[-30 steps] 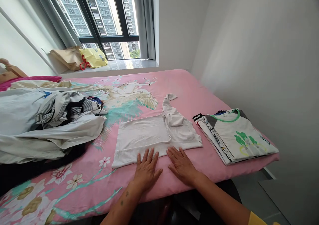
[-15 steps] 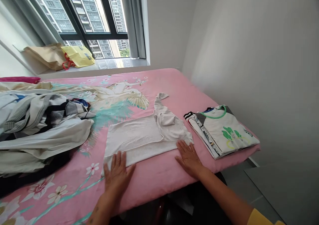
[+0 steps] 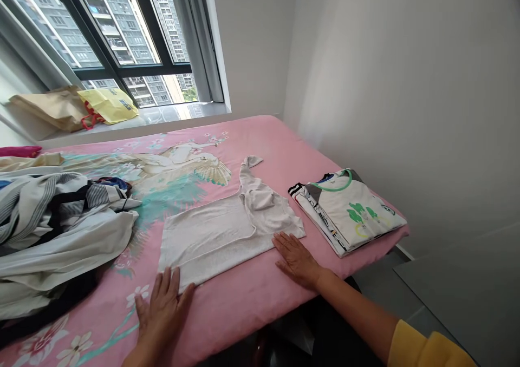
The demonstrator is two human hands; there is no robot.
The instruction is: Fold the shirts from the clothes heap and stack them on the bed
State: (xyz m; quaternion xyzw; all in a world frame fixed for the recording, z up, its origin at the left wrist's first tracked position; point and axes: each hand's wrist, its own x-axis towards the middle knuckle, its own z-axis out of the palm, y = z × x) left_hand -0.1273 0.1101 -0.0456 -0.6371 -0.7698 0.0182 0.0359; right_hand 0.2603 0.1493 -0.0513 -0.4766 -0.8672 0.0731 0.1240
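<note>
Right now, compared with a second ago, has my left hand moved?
Yes, left: against the printed white flower on the pink bedsheet, your left hand has gone from clearly right of it to close beside it.

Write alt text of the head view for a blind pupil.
A pale garment lies on a pink bed, a person's left hand and right hand at its near edge, heaped clothes to its left, folded clothes to its right.
</note>
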